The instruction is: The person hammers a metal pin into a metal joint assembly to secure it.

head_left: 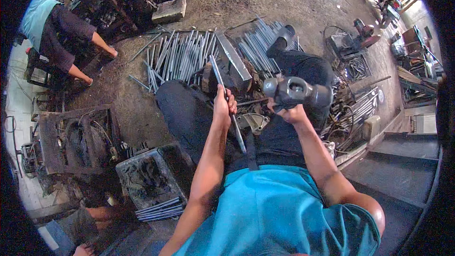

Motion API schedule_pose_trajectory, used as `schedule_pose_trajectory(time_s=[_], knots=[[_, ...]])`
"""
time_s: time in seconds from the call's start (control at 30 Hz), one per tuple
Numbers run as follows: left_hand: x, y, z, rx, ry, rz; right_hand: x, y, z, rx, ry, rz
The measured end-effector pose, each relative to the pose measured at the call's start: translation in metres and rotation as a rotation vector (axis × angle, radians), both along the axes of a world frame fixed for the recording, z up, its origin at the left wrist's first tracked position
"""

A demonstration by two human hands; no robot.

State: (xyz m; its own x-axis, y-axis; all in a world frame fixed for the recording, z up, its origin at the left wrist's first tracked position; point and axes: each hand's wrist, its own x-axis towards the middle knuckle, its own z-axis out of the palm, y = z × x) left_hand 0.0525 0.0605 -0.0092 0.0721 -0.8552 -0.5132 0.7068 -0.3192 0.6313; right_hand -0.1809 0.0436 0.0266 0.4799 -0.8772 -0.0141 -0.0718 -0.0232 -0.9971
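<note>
My left hand (223, 106) is closed around a slim metal rod (216, 70), which stands at a slant with its upper end above a dark block (206, 81). The rod's lower end reaches back over my lap. In my right hand (291, 113) is a hammer (305, 94), its heavy grey head raised over my right knee; the hand hides most of the handle. Between my legs sits a pale fan-shaped metal piece (256, 122), below both hands. A flat metal bar (233, 58) lies slanted across the block, just right of the rod's tip.
Beyond my knees lie a left pile of metal rods (182, 57) and a right pile (256, 42). A cut-off saw (365, 33) stands at the far right. More rods (360, 109) lie right; a dark box (151, 175) stands left. Another person (61, 28) is at the far left, another lower left.
</note>
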Motion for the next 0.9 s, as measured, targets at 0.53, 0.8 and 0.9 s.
schedule_pose_trajectory(time_s=[0.53,0.8,0.9], knots=[[-0.014,-0.014,0.001,-0.027,0.049,-0.241,0.035,-0.025,0.005,-0.067,0.114,-0.288],[-0.031,0.001,0.044,-0.138,-0.217,-0.104,0.034,-0.054,-0.043,0.362,0.164,-0.265],[-0.039,0.016,0.059,-0.275,-0.433,-0.082,0.036,-0.065,-0.055,0.4,0.198,-0.309]])
